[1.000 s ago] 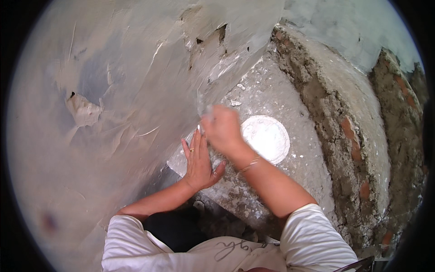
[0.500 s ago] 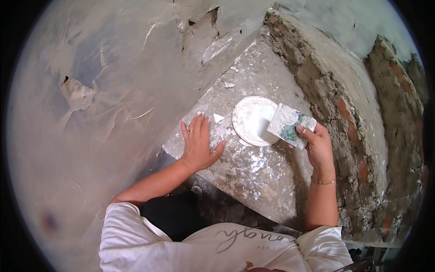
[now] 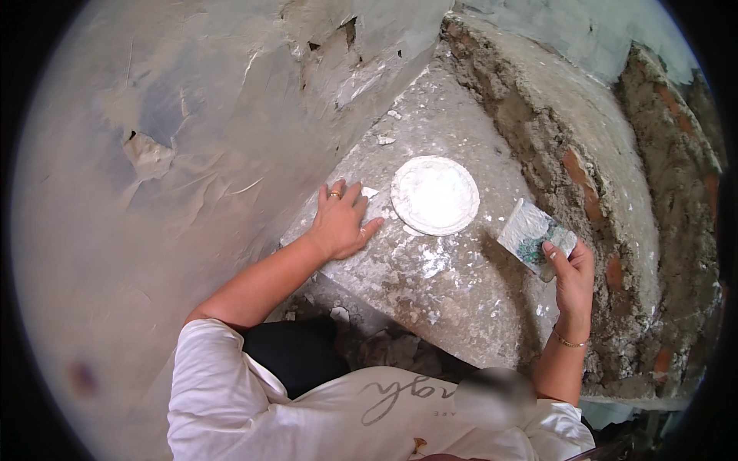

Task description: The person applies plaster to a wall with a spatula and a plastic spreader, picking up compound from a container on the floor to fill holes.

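Observation:
My left hand [image 3: 339,223] lies flat, fingers spread, on a plaster-spattered stone slab [image 3: 430,284], just left of a round white plate [image 3: 434,194] smeared with white plaster. My right hand [image 3: 570,273] is at the slab's right edge, gripping a flat square scraper [image 3: 530,234] coated in white with green patches. The scraper is held clear of the plate, to its right. A ring shows on the left hand and a thin bracelet on the right wrist.
A peeling grey plastered wall [image 3: 192,154] fills the left and top. A rough curved brick-and-mortar ledge [image 3: 584,169] runs along the right. Rubble [image 3: 338,315] lies under the slab's near edge. Small white flakes [image 3: 384,140] sit on the slab beyond the plate.
My right hand left the wall corner, swept across the plate with the scraper, and has drawn back to the slab's right edge. The left hand stayed flat on the slab.

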Demonstrator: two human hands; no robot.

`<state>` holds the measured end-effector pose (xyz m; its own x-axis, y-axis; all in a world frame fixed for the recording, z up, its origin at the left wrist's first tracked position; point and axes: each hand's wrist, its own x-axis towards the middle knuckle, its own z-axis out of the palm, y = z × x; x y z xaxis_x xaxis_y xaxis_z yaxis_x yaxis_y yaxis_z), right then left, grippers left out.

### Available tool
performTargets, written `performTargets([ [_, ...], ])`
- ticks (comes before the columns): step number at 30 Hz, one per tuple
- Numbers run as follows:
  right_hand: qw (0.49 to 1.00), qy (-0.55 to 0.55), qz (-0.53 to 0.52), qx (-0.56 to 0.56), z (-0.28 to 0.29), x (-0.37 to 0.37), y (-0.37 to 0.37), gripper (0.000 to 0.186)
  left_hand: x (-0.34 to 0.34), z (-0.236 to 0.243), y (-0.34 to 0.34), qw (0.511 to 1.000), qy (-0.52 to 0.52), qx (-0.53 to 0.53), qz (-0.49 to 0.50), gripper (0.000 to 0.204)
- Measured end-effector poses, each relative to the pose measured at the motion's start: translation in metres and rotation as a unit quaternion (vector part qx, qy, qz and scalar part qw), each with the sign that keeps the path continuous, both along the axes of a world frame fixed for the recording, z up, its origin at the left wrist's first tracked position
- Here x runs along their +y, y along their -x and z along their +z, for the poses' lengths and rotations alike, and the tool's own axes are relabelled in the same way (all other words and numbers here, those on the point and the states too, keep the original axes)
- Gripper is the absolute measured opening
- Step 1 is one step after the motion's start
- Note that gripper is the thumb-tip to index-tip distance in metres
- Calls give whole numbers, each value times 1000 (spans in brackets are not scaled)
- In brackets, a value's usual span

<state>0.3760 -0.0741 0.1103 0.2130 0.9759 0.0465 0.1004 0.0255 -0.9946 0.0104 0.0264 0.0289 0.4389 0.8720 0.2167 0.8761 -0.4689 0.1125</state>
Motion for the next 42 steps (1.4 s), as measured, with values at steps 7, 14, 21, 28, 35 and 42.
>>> performTargets([
  [7, 999, -28, 24, 9, -4, -5, -4, 13, 10, -6, -7, 999, -37, -9, -13, 42],
  [14, 999, -50, 20, 8, -2, -10, -10, 12, 33, -16, -2, 999, -5, 52, -17, 21],
  [21, 997, -74, 4, -3, -3, -10, -15, 13, 22, -7, -4, 994, 39, 105, 0, 21],
  [28, 998, -62, 6, 0, -6, -7, -14, 13, 23, 0, -9, 1000, -4, 2, -8, 24],
  [35, 997, -76, 14, 9, -8, -8, -13, 14, 29, -10, -7, 1000, 18, -5, -12, 19],
  [42, 997, -73, 10, 15, -8, -10, -15, 15, 27, -13, 3, 998, 24, -44, 25, 24],
])
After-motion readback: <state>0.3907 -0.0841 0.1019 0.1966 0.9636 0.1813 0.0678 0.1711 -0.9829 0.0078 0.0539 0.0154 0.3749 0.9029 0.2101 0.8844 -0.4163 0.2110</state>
